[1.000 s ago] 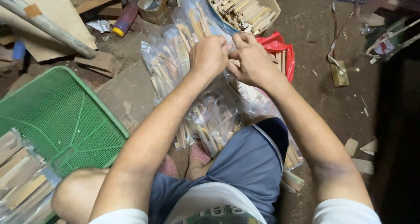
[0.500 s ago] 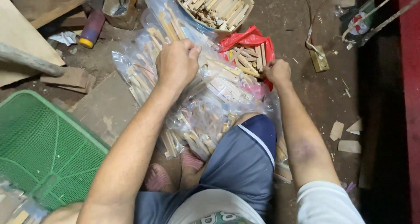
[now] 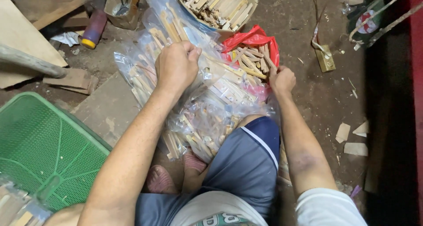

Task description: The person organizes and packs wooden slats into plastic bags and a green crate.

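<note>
Nearest you, your bent knee in dark blue shorts (image 3: 246, 164) sits over the dirt floor (image 3: 308, 89), with a green plastic mesh tray (image 3: 44, 151) just beside your left thigh. Beyond the knee lies a heap of clear plastic bags filled with short pale wooden sticks (image 3: 207, 120), spilling across the floor. Your left hand (image 3: 176, 65) rests on top of that heap, its grip closed around the gathered top of one clear bag. Your right hand (image 3: 282, 79) is at the heap's right edge, fingers curled onto loose wooden sticks lying in a red plastic bag (image 3: 253, 45); whether it actually clamps one, I cannot tell. Farther off stands a beige box packed with more wooden sticks (image 3: 220, 5), touching the bags. To its left lies a purple cylinder with a yellow cap (image 3: 92, 29).
</note>
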